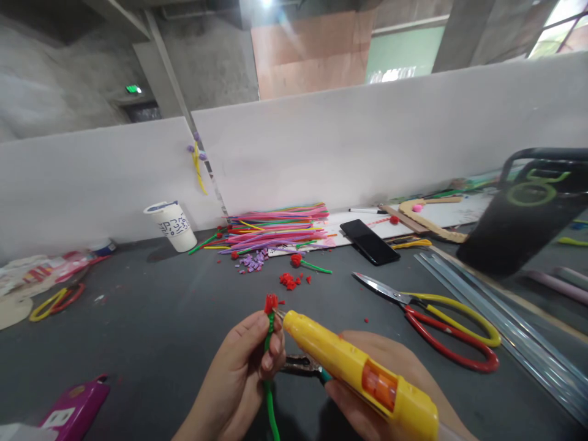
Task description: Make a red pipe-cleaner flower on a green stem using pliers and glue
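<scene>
Between the fingertips of my left hand is a green fuzzy stem, upright, with a small red flower head at its top. My right hand is wrapped round a yellow glue gun, whose metal nozzle points left and meets the stem just under the red head. Part of the right hand is hidden behind the gun. A dark metal tool with a teal part lies behind and between the hands. Beyond them are red bits and a finished-looking red flower on a green stem.
Colourful fuzzy sticks, purple bits and a white cup stand or lie toward the back. Right: a phone, large scissors, clear sticks, a black device. Left: small scissors, a purple object.
</scene>
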`<act>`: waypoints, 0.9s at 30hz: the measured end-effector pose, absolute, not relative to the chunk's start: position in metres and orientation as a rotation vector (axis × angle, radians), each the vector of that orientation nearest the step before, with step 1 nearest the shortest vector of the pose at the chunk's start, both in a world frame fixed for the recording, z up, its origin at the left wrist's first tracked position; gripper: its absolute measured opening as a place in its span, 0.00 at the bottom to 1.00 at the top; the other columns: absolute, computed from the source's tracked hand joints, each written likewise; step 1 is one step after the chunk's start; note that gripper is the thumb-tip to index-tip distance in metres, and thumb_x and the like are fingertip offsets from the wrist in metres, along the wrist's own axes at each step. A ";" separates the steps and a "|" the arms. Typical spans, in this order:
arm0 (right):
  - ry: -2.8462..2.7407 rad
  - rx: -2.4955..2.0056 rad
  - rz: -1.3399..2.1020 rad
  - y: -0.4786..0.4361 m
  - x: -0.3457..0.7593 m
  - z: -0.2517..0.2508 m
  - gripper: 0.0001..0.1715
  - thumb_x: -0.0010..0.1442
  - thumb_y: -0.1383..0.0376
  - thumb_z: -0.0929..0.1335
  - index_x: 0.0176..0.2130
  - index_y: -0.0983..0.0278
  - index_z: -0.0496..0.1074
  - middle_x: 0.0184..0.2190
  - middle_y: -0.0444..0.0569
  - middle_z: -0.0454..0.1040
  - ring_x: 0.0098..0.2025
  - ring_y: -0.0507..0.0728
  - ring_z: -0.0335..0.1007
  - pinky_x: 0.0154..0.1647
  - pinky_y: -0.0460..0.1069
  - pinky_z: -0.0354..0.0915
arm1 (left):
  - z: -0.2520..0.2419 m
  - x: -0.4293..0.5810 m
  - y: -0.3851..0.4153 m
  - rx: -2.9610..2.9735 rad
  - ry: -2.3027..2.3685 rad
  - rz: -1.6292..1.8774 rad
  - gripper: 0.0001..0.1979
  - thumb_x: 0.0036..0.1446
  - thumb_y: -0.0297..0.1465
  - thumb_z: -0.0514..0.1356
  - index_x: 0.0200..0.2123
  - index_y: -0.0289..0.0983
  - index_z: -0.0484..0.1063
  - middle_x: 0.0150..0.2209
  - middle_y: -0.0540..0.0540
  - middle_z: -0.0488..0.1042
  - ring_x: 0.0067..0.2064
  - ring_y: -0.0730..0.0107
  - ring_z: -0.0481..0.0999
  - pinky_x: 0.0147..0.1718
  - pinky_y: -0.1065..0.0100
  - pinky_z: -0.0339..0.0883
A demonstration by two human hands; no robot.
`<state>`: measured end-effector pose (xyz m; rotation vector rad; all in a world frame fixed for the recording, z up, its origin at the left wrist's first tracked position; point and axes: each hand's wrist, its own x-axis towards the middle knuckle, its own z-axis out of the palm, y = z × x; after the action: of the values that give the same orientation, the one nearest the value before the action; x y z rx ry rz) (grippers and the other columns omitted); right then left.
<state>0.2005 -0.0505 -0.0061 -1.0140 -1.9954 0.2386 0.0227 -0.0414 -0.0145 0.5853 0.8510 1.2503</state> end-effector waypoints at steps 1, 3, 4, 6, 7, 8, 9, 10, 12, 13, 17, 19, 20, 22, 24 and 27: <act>-2.049 -1.012 0.200 -0.049 0.201 -0.008 0.12 0.56 0.66 0.64 0.21 0.60 0.65 0.18 0.44 0.67 0.21 0.53 0.64 0.23 0.48 0.63 | -0.014 0.023 -0.041 0.581 0.852 1.249 0.15 0.49 0.36 0.67 0.19 0.33 0.70 0.17 0.54 0.62 0.20 0.80 0.52 0.19 0.76 0.51; -2.196 -0.981 0.107 -0.043 0.203 -0.013 0.14 0.57 0.65 0.63 0.21 0.60 0.63 0.17 0.43 0.65 0.19 0.52 0.62 0.20 0.47 0.59 | -0.014 0.022 -0.041 0.576 0.850 1.247 0.14 0.49 0.36 0.67 0.20 0.33 0.70 0.16 0.54 0.62 0.20 0.80 0.52 0.19 0.76 0.51; -2.239 -0.941 0.082 -0.041 0.203 -0.017 0.14 0.57 0.65 0.62 0.20 0.61 0.62 0.16 0.42 0.64 0.18 0.51 0.61 0.18 0.46 0.58 | -0.014 0.022 -0.041 0.576 0.849 1.247 0.14 0.49 0.36 0.67 0.20 0.33 0.71 0.16 0.54 0.62 0.20 0.80 0.52 0.19 0.76 0.51; -2.232 -0.935 0.032 -0.037 0.202 -0.025 0.15 0.57 0.64 0.61 0.20 0.61 0.61 0.16 0.42 0.63 0.17 0.49 0.58 0.18 0.46 0.56 | -0.014 0.023 -0.041 0.577 0.848 1.249 0.13 0.49 0.35 0.66 0.20 0.33 0.71 0.17 0.54 0.62 0.20 0.80 0.52 0.19 0.76 0.50; -2.190 -0.954 -0.003 -0.036 0.200 -0.028 0.16 0.58 0.63 0.60 0.19 0.62 0.61 0.15 0.42 0.63 0.17 0.49 0.58 0.18 0.46 0.55 | -0.014 0.023 -0.041 0.576 0.848 1.250 0.13 0.49 0.35 0.66 0.21 0.33 0.71 0.17 0.54 0.62 0.20 0.80 0.52 0.19 0.76 0.50; -2.125 -0.976 -0.047 -0.035 0.198 -0.032 0.18 0.58 0.63 0.58 0.18 0.61 0.60 0.14 0.42 0.62 0.16 0.49 0.56 0.17 0.46 0.54 | -0.013 0.023 -0.041 0.576 0.847 1.249 0.13 0.49 0.35 0.66 0.21 0.33 0.71 0.17 0.54 0.62 0.20 0.80 0.52 0.19 0.76 0.50; -2.065 -0.981 -0.086 -0.034 0.195 -0.035 0.20 0.58 0.62 0.57 0.17 0.61 0.58 0.13 0.42 0.60 0.15 0.49 0.54 0.16 0.46 0.52 | -0.013 0.023 -0.041 0.574 0.848 1.250 0.13 0.49 0.35 0.67 0.20 0.33 0.71 0.17 0.54 0.62 0.20 0.80 0.52 0.19 0.76 0.50; -2.023 -0.974 -0.114 -0.034 0.192 -0.037 0.21 0.58 0.61 0.57 0.16 0.62 0.56 0.12 0.41 0.59 0.15 0.49 0.52 0.16 0.46 0.50 | -0.012 0.023 -0.041 0.575 0.846 1.250 0.14 0.48 0.36 0.67 0.20 0.33 0.71 0.16 0.54 0.62 0.20 0.80 0.52 0.19 0.76 0.50; -1.946 -0.963 -0.138 -0.034 0.187 -0.041 0.22 0.58 0.60 0.56 0.15 0.62 0.54 0.11 0.41 0.56 0.14 0.48 0.48 0.15 0.47 0.47 | -0.012 0.024 -0.041 0.574 0.845 1.250 0.14 0.47 0.36 0.68 0.20 0.33 0.71 0.16 0.54 0.62 0.19 0.81 0.51 0.19 0.76 0.50; -1.910 -0.960 -0.132 -0.033 0.185 -0.042 0.22 0.58 0.60 0.56 0.15 0.62 0.53 0.11 0.41 0.54 0.13 0.48 0.47 0.15 0.47 0.45 | -0.011 0.024 -0.041 0.571 0.846 1.251 0.14 0.48 0.36 0.67 0.19 0.33 0.71 0.16 0.54 0.62 0.19 0.81 0.51 0.19 0.76 0.51; -1.896 -0.932 -0.074 -0.034 0.187 -0.040 0.20 0.57 0.61 0.58 0.16 0.61 0.52 0.12 0.40 0.53 0.13 0.48 0.46 0.15 0.47 0.45 | -0.013 0.024 -0.040 0.564 0.835 1.259 0.15 0.49 0.35 0.67 0.18 0.32 0.70 0.17 0.53 0.63 0.20 0.81 0.52 0.19 0.77 0.51; -2.018 -0.933 -0.033 -0.036 0.192 -0.035 0.18 0.56 0.62 0.60 0.18 0.61 0.54 0.13 0.40 0.56 0.15 0.49 0.51 0.16 0.46 0.48 | -0.013 0.024 -0.040 0.560 0.835 1.258 0.15 0.48 0.35 0.67 0.18 0.32 0.70 0.17 0.53 0.63 0.19 0.81 0.51 0.19 0.77 0.51; -2.073 -0.949 -0.016 -0.036 0.195 -0.033 0.17 0.56 0.62 0.60 0.18 0.61 0.55 0.14 0.40 0.58 0.15 0.49 0.53 0.17 0.46 0.49 | -0.014 0.023 -0.040 0.559 0.835 1.254 0.15 0.48 0.36 0.67 0.18 0.32 0.70 0.16 0.54 0.62 0.19 0.81 0.51 0.19 0.77 0.51; -2.176 -0.983 0.025 -0.037 0.200 -0.028 0.16 0.57 0.63 0.60 0.19 0.61 0.57 0.15 0.41 0.60 0.17 0.49 0.56 0.18 0.46 0.52 | -0.014 0.023 -0.041 0.560 0.832 1.253 0.15 0.48 0.35 0.67 0.18 0.33 0.70 0.16 0.54 0.62 0.19 0.81 0.51 0.19 0.77 0.50; -2.231 -0.992 0.037 -0.038 0.202 -0.025 0.16 0.57 0.64 0.60 0.20 0.62 0.58 0.16 0.42 0.62 0.17 0.49 0.58 0.19 0.46 0.54 | -0.015 0.023 -0.042 0.563 0.833 1.248 0.14 0.49 0.35 0.67 0.19 0.33 0.70 0.17 0.54 0.62 0.19 0.81 0.51 0.19 0.77 0.51; -2.271 -0.955 0.056 -0.038 0.204 -0.021 0.15 0.57 0.64 0.61 0.20 0.62 0.58 0.16 0.42 0.63 0.17 0.49 0.59 0.17 0.45 0.54 | -0.014 0.023 -0.042 0.567 0.847 1.253 0.14 0.50 0.35 0.66 0.19 0.33 0.70 0.17 0.54 0.62 0.20 0.81 0.52 0.20 0.77 0.52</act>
<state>0.2040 -0.0381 -0.0210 -0.9545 -2.2715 0.0563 0.0228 -0.0423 -0.0142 0.5665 0.8474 1.2530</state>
